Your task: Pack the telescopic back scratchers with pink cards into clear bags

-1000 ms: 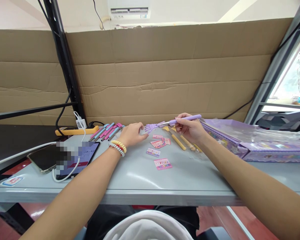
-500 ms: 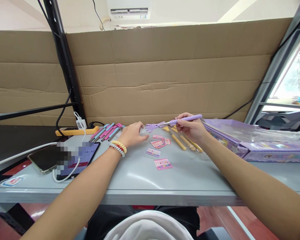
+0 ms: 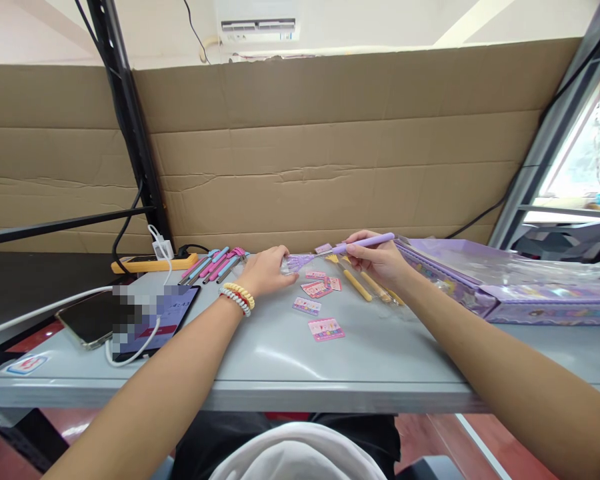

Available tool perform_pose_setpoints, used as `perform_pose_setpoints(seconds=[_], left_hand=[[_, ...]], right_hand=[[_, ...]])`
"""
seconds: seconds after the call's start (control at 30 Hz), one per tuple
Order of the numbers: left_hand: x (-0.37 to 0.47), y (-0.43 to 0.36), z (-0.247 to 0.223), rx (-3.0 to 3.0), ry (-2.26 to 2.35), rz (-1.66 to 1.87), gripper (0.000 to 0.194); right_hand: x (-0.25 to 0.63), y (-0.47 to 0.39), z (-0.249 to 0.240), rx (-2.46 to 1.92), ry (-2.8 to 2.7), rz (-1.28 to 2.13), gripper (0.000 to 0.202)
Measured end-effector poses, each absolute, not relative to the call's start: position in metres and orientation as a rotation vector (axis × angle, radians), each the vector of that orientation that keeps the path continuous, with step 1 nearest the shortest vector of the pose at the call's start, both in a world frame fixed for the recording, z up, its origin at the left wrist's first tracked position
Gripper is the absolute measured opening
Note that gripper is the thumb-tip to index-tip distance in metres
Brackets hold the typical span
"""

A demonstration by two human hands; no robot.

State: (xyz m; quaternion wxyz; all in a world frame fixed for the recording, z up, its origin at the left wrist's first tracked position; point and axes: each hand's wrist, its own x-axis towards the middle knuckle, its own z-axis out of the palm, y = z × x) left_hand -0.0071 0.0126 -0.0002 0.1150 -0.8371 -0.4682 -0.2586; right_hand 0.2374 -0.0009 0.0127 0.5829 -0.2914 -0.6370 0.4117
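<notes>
In my right hand (image 3: 377,260) is a purple back scratcher (image 3: 337,250) with a thin metal shaft, its fingers closed around the handle. The scratcher points left, and its claw-shaped head lies at my left hand (image 3: 267,272). My left hand pinches a clear plastic bag (image 3: 286,264) around that head; most of the bag is hidden behind the fingers. Several yellow back scratchers (image 3: 357,285) in clear wrapping lie below my right hand. Small pink and purple printed cards (image 3: 326,329) are spread on the grey table (image 3: 260,347) between my forearms.
Pink and blue handled sticks (image 3: 215,264) lie left of my left hand. Further left are a phone (image 3: 95,313), a tablet (image 3: 167,320) and white cables. A purple box (image 3: 545,303) with clear film stands at right. A cardboard sheet (image 3: 340,147) backs the table.
My right hand has moved slightly left and down with the back scratcher. Its claw head has gone from just beside my left hand to within the clear plastic at the fingers.
</notes>
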Motion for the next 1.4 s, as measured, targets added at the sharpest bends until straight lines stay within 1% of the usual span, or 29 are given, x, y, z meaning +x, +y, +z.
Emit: perform_pose_setpoints(seconds=[0.23, 0.4, 0.7, 0.93, 1.1, 1.4], left_hand=[[-0.003, 0.013, -0.003, -2.438, -1.364, -0.786, 0.031], [-0.003, 0.012, -0.001, -2.411, -1.382, -0.786, 0.027], [-0.004, 0.012, -0.001, -2.381, -1.364, -0.792, 0.026], [-0.004, 0.011, 0.000, -2.432, -1.341, -0.738, 0.025], [-0.003, 0.009, -0.001, -2.450, -1.347, -0.697, 0.024], [0.000, 0.007, -0.001, -2.426, -1.326, -0.737, 0.019]], right_hand=[[0.229, 0.002, 0.002, -0.626, -1.504, 1.137, 0.024], [0.228, 0.006, 0.001, -0.586, -1.486, 1.293, 0.030], [0.237, 0.005, 0.012, -0.630, -1.423, 1.200, 0.025], [0.234, 0.006, 0.008, -0.617, -1.482, 1.181, 0.024], [0.232, 0.007, 0.004, -0.605, -1.528, 1.207, 0.023], [0.222, 0.004, -0.001, -0.641, -1.570, 1.291, 0.027]])
